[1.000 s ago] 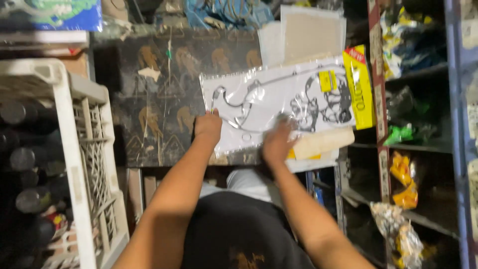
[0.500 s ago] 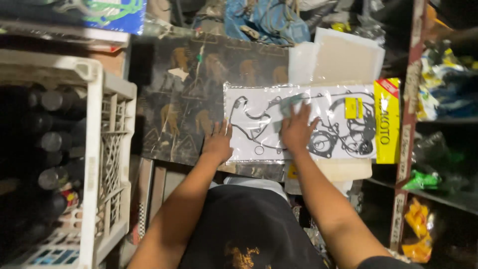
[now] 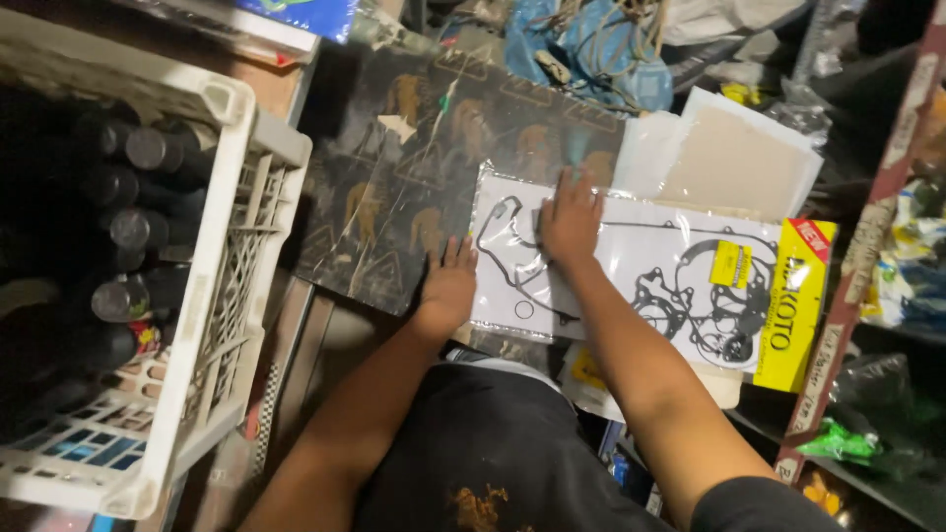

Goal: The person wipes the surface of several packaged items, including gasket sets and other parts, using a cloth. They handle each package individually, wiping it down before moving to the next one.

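We have both hands laid flat with fingers spread: the right hand (image 3: 570,219) presses palm-down on the upper left part of the clear plastic gasket packet (image 3: 645,281), while the left hand (image 3: 448,284) rests at the packet's left edge, half on the dark patterned sheet (image 3: 394,167) beneath. The packet lies flat on that sheet, stretching rightward from both hands to its yellow header card (image 3: 796,305). A white crate (image 3: 212,325) of dark bottles stands well left.
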